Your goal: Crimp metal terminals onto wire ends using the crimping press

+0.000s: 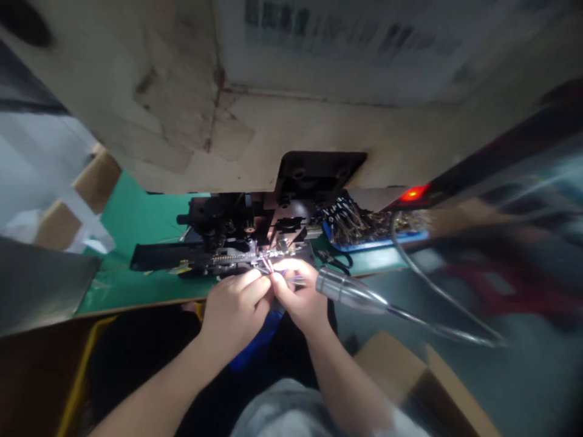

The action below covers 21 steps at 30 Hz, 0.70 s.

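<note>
Both forearms reach up from the lap and meet at the front of the black machine (pixel 241 233). The left hand (pixel 237 300) curls knuckles-up, fingers together, pinching the thin wires (pixel 268 264). The right hand (pixel 298 291) closes its fingertips on the same strands (too blurred to count). The wires sit at the machine's lit front edge, near the gooseneck lamp (pixel 339 285).
</note>
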{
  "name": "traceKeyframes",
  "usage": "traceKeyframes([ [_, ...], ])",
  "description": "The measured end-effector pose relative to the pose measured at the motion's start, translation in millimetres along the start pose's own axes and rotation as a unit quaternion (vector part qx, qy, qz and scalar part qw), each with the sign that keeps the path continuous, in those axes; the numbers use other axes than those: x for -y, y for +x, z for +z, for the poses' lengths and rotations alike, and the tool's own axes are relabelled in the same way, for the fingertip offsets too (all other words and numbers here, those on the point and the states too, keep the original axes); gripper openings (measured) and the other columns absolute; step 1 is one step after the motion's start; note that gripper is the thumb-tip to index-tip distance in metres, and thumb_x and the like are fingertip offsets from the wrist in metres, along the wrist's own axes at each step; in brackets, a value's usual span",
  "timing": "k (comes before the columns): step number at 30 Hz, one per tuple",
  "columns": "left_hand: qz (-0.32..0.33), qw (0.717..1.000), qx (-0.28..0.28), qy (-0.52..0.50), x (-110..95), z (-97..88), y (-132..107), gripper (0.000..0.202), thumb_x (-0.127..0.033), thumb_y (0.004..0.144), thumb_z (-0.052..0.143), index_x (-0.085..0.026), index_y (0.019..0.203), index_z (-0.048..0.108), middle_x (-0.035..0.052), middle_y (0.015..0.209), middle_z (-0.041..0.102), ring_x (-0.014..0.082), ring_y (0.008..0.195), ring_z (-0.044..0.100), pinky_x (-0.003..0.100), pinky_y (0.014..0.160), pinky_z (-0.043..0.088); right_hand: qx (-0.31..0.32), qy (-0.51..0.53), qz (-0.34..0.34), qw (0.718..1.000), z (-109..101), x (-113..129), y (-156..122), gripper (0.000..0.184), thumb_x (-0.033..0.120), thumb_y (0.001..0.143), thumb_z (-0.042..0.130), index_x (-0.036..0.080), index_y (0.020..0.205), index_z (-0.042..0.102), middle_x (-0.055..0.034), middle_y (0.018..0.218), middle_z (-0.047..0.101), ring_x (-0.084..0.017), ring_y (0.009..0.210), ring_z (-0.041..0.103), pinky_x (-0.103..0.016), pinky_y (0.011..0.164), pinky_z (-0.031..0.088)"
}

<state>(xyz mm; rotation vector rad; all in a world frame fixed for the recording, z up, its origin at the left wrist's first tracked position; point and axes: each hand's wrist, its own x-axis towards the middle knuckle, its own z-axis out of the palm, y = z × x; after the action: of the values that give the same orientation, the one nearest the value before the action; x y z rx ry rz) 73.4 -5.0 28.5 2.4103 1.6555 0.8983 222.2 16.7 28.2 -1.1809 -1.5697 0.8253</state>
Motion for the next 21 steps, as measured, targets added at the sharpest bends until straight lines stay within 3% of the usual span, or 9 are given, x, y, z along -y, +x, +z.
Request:
traceKeyframes([
  [5, 0.003, 1.000, 0.001, 0.004, 0.4, 0.8, -0.5, 0.019, -0.019, 0.087, 0.055, -0.021, 0.073, 0.067, -0.0001, 0.071, 0.066, 0.0155, 0.061, 0.059, 0.028, 0.060, 0.039, -0.035, -0.024, -0.010, 0.999, -0.4, -1.0, -0.9, 0.013, 0.018, 0.082, 0.066, 0.022, 0.093, 0.072, -0.0025, 0.092, 0.074, -0.019, 0.085, 0.071, -0.031, 0.085, 0.058],
  [10, 0.010, 1.000, -0.024, 0.005, 0.3, 0.0, -0.4, 0.018, -0.019, 0.087, 0.056, -0.021, 0.073, 0.067, 0.0005, 0.073, 0.068, 0.0155, 0.062, 0.059, 0.029, 0.061, 0.040, 0.043, 0.053, -0.014, 0.998, -5.6, 9.0, 6.3, 0.020, 0.014, 0.084, 0.063, 0.025, 0.097, 0.072, 0.0004, 0.093, 0.075, -0.018, 0.086, 0.072, -0.029, 0.084, 0.060],
  [16, 0.029, 0.998, -0.047, 0.000, -1.4, -1.7, 1.0, 0.020, -0.019, 0.088, 0.056, -0.020, 0.069, 0.064, 0.0002, 0.070, 0.065, 0.0154, 0.062, 0.058, 0.029, 0.061, 0.040, 0.061, 0.098, 0.013, 0.993, -4.3, 13.0, 8.1, 0.021, 0.014, 0.085, 0.062, 0.025, 0.100, 0.073, 0.0014, 0.086, 0.075, -0.017, 0.076, 0.072, -0.029, 0.077, 0.062],
  [21, 0.024, 0.998, -0.059, 0.010, -3.0, -2.5, 1.5, 0.025, -0.019, 0.088, 0.055, -0.020, 0.063, 0.059, -0.0005, 0.063, 0.059, 0.0148, 0.060, 0.055, 0.028, 0.060, 0.039, 0.016, 0.112, 0.026, 0.993, 3.0, 12.1, 6.8, 0.021, 0.018, 0.085, 0.063, 0.024, 0.102, 0.074, -0.0003, 0.091, 0.076, -0.018, 0.080, 0.072, -0.031, 0.079, 0.061],
])
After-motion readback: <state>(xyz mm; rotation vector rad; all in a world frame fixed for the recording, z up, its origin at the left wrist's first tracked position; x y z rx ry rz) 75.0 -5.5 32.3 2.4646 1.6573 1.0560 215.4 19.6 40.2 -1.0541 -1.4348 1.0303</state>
